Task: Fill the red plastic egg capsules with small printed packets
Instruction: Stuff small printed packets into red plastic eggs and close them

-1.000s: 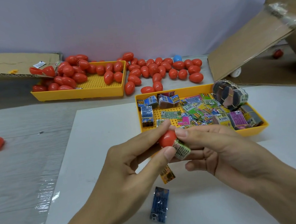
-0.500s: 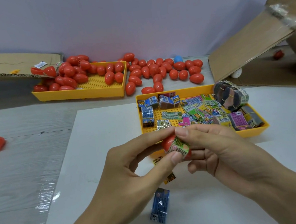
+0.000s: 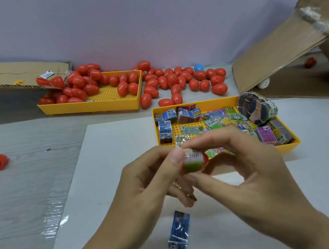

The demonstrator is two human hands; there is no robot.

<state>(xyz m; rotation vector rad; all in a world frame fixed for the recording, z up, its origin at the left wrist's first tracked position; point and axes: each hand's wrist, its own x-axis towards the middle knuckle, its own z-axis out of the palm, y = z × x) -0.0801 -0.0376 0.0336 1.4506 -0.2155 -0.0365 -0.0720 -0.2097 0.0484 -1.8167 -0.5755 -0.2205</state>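
Egg (image 3: 202,160): between your two hands, near tray (image 3: 295,145) edge.
Packet (image 3: 193,163): wedged in its mouth — lying across, left to right.
Left hand (image 3: 146,187): pinching both.
Right hand (image 3: 252,178): fingertips curled round egg — equally close.

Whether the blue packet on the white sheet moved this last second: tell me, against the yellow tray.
No. The blue packet lies where it was on the white sheet, equally far below the yellow tray.

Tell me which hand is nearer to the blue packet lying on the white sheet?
Left. The left hand is just above-left of the blue packet; the right hand is farther right.
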